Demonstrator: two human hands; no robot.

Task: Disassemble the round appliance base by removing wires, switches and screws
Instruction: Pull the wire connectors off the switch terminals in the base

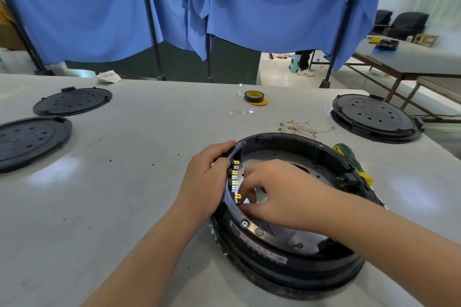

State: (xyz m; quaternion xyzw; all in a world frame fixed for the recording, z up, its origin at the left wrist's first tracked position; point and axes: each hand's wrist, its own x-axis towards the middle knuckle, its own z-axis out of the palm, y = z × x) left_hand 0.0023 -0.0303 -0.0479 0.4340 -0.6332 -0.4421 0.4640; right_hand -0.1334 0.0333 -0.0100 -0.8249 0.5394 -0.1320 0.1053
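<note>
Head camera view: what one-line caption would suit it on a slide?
Left hand grips the round black appliance base; right hand works at its metal terminals.

Blue curtains (99,7) behind grey table (124,132)

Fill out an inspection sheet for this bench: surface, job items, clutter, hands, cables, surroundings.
Surface: grey table, dark specks.
Job's things: round appliance base open, terminal row on its left inner wall; green-yellow screwdriver beside its right rim.
Clutter: three black round covers, tape roll, crumpled paper.
Hands: left hand grips the rim; right hand fingers at the terminals.
Cables: loose wires with gold terminals behind the base.
Surroundings: blue curtains, second table.
</note>
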